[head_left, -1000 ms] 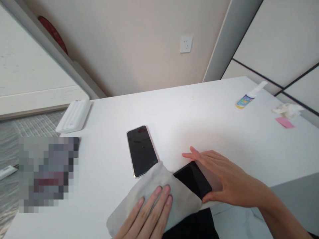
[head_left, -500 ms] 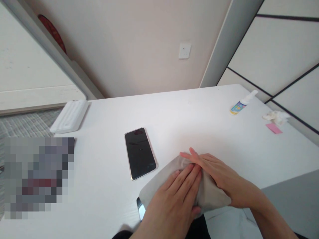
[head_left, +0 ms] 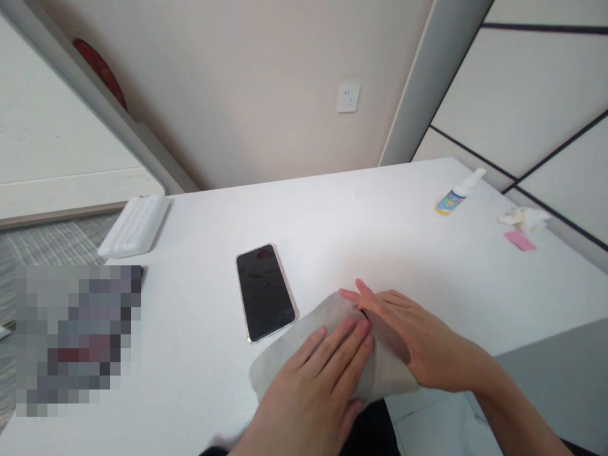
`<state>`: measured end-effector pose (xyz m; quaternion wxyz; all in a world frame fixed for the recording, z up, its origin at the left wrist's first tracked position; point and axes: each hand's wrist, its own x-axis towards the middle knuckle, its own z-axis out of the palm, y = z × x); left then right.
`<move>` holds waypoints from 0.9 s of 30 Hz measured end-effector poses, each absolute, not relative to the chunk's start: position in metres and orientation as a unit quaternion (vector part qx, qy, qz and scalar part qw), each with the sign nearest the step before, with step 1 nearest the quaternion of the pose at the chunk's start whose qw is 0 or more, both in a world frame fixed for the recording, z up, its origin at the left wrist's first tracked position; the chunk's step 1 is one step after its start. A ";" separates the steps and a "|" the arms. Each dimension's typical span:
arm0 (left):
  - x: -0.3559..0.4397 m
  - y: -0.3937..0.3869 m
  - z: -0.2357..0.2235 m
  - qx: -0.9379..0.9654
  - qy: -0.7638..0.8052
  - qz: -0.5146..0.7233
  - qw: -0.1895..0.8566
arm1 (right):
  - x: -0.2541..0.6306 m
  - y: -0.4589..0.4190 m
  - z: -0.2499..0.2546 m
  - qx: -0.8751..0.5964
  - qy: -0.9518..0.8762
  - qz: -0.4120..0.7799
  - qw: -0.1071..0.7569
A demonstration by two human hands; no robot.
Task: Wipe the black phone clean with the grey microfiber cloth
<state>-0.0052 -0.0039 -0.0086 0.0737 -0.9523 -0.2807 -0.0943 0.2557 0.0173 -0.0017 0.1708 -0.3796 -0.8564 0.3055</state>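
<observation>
Cloth of soft grey fabric (head_left: 327,311), at near edge of white table (head_left: 199,354), beneath left hand (head_left: 311,380), flat with fingers extended; against right side, curved right hand (head_left: 425,339) (cannot tell whether pinching); just beyond, black rectangular pale-edged phone (head_left: 265,292).

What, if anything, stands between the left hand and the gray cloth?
Nothing visible: the left hand rests directly on the gray cloth. The right hand is at the cloth's right side, not between them. What the cloth covers is mostly hidden.
</observation>
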 end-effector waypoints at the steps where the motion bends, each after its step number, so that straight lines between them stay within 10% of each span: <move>1: 0.008 0.000 -0.008 -0.956 -0.269 -0.099 0.060 | 0.257 0.018 -0.002 -0.365 -0.857 0.312 0.185; 27: -0.003 -0.012 -0.010 -0.954 -0.287 -0.067 0.047 | 0.253 0.016 0.001 -0.413 -0.846 0.297 0.159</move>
